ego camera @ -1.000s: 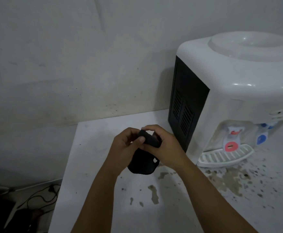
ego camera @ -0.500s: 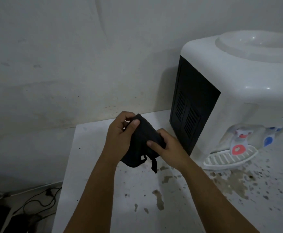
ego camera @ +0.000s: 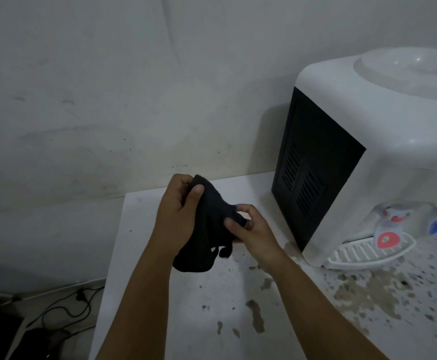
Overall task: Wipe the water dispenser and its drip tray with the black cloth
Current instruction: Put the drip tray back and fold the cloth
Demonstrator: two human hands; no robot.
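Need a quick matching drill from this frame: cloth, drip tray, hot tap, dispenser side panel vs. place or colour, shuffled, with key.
Things:
1. black cloth
2. drip tray
3. red tap
4. side panel

Descriptions:
A. black, with vent slots
B. held in both hands
C. white, slotted, at the dispenser's foot
D. hangs above the tray

Pairs: 1-B, 2-C, 3-D, 4-A

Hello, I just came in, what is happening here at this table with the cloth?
A person holds a black cloth in both hands above a stained white table. The left hand grips its upper part, and the right hand pinches its side. The water dispenser stands to the right with its drip tray in front. The cloth touches neither of them, so the wiping is not yet begun.
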